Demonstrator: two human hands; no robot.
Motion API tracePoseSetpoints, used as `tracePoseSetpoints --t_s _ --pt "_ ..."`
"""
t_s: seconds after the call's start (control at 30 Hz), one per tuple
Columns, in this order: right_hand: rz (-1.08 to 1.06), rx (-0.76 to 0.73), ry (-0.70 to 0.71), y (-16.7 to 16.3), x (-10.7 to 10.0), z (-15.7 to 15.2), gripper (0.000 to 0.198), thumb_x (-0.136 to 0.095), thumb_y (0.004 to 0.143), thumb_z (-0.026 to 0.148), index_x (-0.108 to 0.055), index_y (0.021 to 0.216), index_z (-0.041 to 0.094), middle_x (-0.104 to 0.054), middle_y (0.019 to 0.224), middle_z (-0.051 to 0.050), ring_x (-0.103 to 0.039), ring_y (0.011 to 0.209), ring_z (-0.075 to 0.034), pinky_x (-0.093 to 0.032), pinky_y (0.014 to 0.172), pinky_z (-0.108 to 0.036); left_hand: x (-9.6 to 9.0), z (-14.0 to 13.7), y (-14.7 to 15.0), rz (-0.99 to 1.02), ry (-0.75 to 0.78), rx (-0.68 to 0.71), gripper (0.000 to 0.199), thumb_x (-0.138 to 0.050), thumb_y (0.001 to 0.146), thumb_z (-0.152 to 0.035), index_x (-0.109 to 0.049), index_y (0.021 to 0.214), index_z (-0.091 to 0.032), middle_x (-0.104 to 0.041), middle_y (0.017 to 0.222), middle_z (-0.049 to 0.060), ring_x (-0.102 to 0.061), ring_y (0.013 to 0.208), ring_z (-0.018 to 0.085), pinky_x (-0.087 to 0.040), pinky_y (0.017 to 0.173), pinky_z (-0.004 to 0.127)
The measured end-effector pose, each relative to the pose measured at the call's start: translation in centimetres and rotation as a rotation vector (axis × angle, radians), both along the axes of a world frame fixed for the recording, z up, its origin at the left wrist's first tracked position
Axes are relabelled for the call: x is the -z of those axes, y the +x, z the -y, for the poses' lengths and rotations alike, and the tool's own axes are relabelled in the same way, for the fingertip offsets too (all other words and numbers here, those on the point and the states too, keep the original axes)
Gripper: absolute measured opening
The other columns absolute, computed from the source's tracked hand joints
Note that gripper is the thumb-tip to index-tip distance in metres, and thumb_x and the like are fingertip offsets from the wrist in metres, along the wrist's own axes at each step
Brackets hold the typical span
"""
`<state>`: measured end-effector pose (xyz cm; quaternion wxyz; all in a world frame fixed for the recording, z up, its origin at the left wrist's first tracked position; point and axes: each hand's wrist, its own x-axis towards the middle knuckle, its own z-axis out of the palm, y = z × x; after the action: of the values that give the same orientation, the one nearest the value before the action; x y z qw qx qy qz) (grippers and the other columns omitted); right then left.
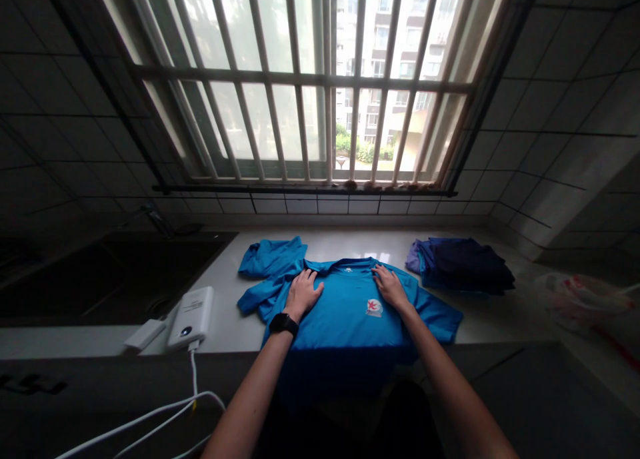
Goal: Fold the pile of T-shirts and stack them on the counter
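A blue T-shirt point(345, 312) with a small red and white chest print lies spread over the white countertop point(227, 312), its collar toward the window and its lower part hanging over the front edge. My left hand point(303, 294), with a black watch on the wrist, rests flat near the left shoulder, fingers spread. On the other side of the collar, my right hand point(390, 287) lies on the fabric with its fingers stretched out. The shirt's left sleeve is bunched; the right one is spread outward. Behind the left sleeve sits another crumpled blue garment point(273, 258).
A stack of folded dark clothes point(465, 266) stands at the back right. To the left are a white power bank point(191, 318) with a cable, a small white box point(145, 334) and a dark sink point(125, 266). A plastic bag point(583, 299) lies far right, below the barred window point(330, 79).
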<state>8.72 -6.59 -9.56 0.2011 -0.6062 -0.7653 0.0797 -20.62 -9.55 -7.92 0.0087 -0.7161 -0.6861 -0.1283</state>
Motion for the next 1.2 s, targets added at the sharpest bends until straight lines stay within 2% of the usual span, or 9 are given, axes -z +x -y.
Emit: tracePoseSetpoints --t_s 0.23,0.47,0.67,0.8,0.93,1.03,1.1,1.2 --pt "-0.013 -0.002 0.046 0.0 0.5 -0.2 0.038 -0.048 0.100 0.030 -0.062 0.135 0.025 -0.052 0.155 -0.009 -0.044 0.146 -0.025 -0.032 0.121 -0.049 1.2 -0.5 -0.3 0.027 0.059 0.016 0.051 -0.050 0.096 -0.037 -0.061 0.141 -0.016 -0.057 0.150 0.013 -0.048 0.142 0.029 -0.036 0.119 0.039" --pt "-0.028 -0.006 0.031 -0.1 0.1 0.1 0.043 -0.053 0.098 0.039 -0.061 0.137 0.023 -0.050 0.156 -0.011 -0.043 0.147 -0.026 -0.028 0.123 -0.049 1.3 -0.5 -0.3 0.032 0.066 0.028 0.052 -0.049 0.096 -0.038 -0.061 0.139 -0.014 -0.058 0.149 0.014 -0.048 0.142 0.030 -0.036 0.119 0.040" --pt "0.036 0.013 -0.059 -0.3 -0.8 0.4 0.046 -0.037 0.104 0.039 -0.058 0.141 0.024 -0.044 0.161 -0.007 -0.035 0.151 -0.023 -0.025 0.125 -0.046 0.7 -0.2 -0.1 0.013 0.043 0.024 0.052 -0.047 0.096 -0.039 -0.061 0.140 -0.016 -0.057 0.150 0.013 -0.047 0.142 0.030 -0.036 0.120 0.041" --pt "0.163 0.008 -0.098 -0.6 -1.1 0.5 0.052 -0.033 0.105 0.039 -0.045 0.153 0.024 -0.032 0.167 -0.007 -0.026 0.155 -0.022 -0.020 0.126 -0.048 -0.4 0.6 0.2 -0.048 0.021 0.025 0.049 -0.043 0.098 -0.043 -0.064 0.136 -0.020 -0.061 0.143 0.012 -0.052 0.134 0.030 -0.041 0.114 0.040" --pt "0.220 -0.001 -0.127 -0.8 -1.3 0.6 0.057 -0.031 0.105 0.041 -0.036 0.159 0.022 -0.026 0.169 -0.006 -0.021 0.157 -0.023 -0.019 0.126 -0.048 -2.5 1.0 0.5 -0.129 -0.052 -0.001 0.049 -0.046 0.096 -0.051 -0.069 0.128 -0.022 -0.064 0.133 0.016 -0.056 0.123 0.034 -0.048 0.102 0.044" --pt "0.207 0.005 -0.108 -0.8 -1.3 0.7 0.059 -0.031 0.105 0.041 -0.036 0.159 0.018 -0.029 0.168 -0.008 -0.022 0.156 -0.023 -0.019 0.126 -0.047 -4.6 0.6 0.6 -0.104 -0.151 -0.010 0.059 -0.049 0.095 -0.054 -0.059 0.141 -0.018 -0.064 0.132 0.018 -0.058 0.121 0.036 -0.048 0.100 0.045" --pt "0.191 0.014 -0.094 -0.8 -1.2 0.7 0.060 -0.032 0.104 0.041 -0.038 0.157 0.015 -0.032 0.166 -0.010 -0.025 0.155 -0.023 -0.019 0.126 -0.046 -5.8 0.5 0.3 -0.079 -0.114 -0.051 0.064 -0.047 0.096 -0.047 -0.047 0.150 -0.012 -0.062 0.135 0.020 -0.058 0.123 0.035 -0.048 0.101 0.043" --pt "0.182 0.017 -0.078 -0.8 -0.9 0.7 0.059 -0.032 0.104 0.042 -0.041 0.155 0.014 -0.034 0.166 -0.011 -0.026 0.155 -0.024 -0.020 0.125 -0.046 -6.4 1.3 -0.6 -0.070 0.059 -0.174 0.061 -0.044 0.097 -0.027 -0.039 0.153 -0.006 -0.056 0.142 0.022 -0.054 0.129 0.032 -0.046 0.103 0.038"
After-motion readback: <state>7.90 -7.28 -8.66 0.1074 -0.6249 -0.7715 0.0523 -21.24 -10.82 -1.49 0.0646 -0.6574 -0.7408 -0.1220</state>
